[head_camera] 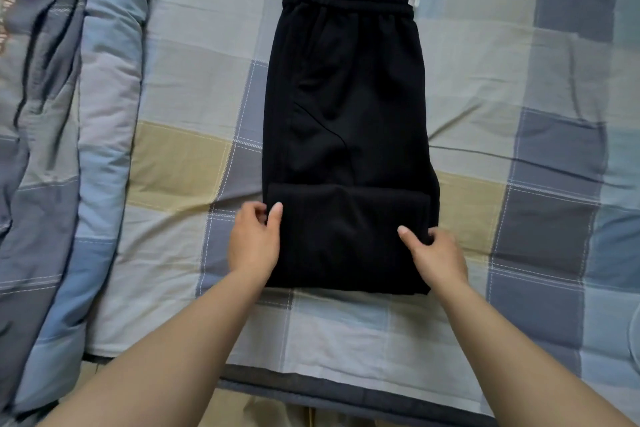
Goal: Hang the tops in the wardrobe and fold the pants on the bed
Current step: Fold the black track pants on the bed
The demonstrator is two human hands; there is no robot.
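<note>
Black pants [346, 107] lie mid-bed [519, 80], near end doubled over, left hand [254, 243] and right hand [438, 258] pinching that fold's side edges between thumb and curled fingers; the fold likely goes best lifted evenly, edges square toward the far waistband.

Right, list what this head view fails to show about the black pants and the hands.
- Black elastic-waist pants: the leg ends are tucked inside the near fold.
- Left hand and right hand: the fingers curl behind the fold's side edges.
- Wardrobe and tops: outside the frame.
</note>
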